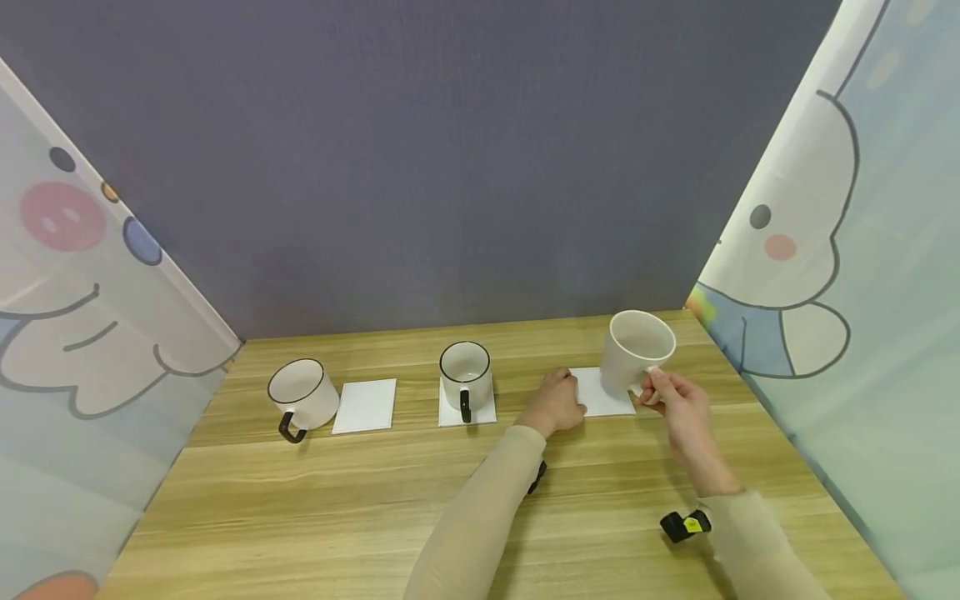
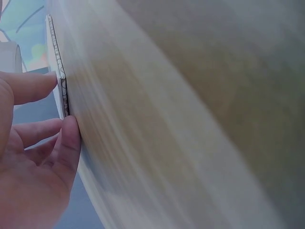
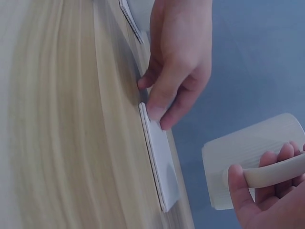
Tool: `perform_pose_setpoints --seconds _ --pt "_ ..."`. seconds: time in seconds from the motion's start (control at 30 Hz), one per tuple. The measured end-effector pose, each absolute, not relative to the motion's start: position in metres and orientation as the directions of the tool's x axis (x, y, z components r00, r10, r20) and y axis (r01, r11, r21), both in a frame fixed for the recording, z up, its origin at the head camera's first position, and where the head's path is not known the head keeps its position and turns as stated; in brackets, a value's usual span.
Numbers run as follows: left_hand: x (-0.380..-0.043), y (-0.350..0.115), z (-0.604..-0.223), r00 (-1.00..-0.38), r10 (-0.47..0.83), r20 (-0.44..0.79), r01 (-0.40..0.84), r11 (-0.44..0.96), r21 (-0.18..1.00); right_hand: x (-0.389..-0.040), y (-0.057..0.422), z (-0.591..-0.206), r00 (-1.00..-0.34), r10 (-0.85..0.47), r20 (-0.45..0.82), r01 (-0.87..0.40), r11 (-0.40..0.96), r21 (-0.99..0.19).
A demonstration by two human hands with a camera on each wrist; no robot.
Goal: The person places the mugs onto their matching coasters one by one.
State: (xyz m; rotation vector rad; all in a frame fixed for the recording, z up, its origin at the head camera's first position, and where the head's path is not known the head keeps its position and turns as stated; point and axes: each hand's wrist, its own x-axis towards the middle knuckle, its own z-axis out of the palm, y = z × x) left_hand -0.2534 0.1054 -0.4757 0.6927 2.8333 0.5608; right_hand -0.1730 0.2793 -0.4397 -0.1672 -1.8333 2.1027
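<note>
In the head view a plain white mug (image 1: 637, 350) is at the right, and my right hand (image 1: 678, 408) grips its handle. The right wrist view shows this mug (image 3: 255, 157) raised, apart from the white square coaster (image 3: 162, 164) on the table. My left hand (image 1: 557, 402) holds that coaster (image 1: 596, 396) by its left side, with thumb and fingertips at the edge. Up close, the left wrist view has the thumb and fingers of the left hand (image 2: 43, 157) against the coaster's thin edge (image 2: 61, 71). Part of the coaster is hidden behind the mug.
A black-rimmed white mug (image 1: 467, 379) stands on another white coaster (image 1: 448, 417) mid-table. Farther left, a similar mug (image 1: 303, 396) sits on the wood beside a bare coaster (image 1: 365, 406). A grey wall (image 1: 450, 167) rises behind the table (image 1: 300, 517), with printed curtains either side.
</note>
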Motion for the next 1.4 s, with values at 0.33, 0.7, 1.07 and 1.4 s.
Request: perform_pose_setpoints --seconds 0.33,0.7,1.07,1.4 --pt "-0.254 0.106 -0.477 -0.876 0.475 -0.078 0.411 0.822 0.394 -0.176 0.268 -0.443 -0.938 0.33 0.104 -0.142 -0.091 -0.986" --pt "-0.255 0.107 -0.478 -0.881 0.469 -0.066 0.408 0.823 0.395 -0.178 0.259 -0.446 -0.941 0.328 0.078 -0.111 -0.085 -0.99" --pt "-0.254 0.106 -0.477 -0.884 0.465 -0.055 0.408 0.823 0.396 -0.182 0.254 -0.454 -0.947 0.317 0.054 -0.072 -0.046 -0.996" --pt "-0.255 0.105 -0.478 -0.88 0.473 -0.031 0.421 0.809 0.411 -0.183 0.249 -0.462 -0.945 0.324 0.037 -0.031 0.024 -0.999"
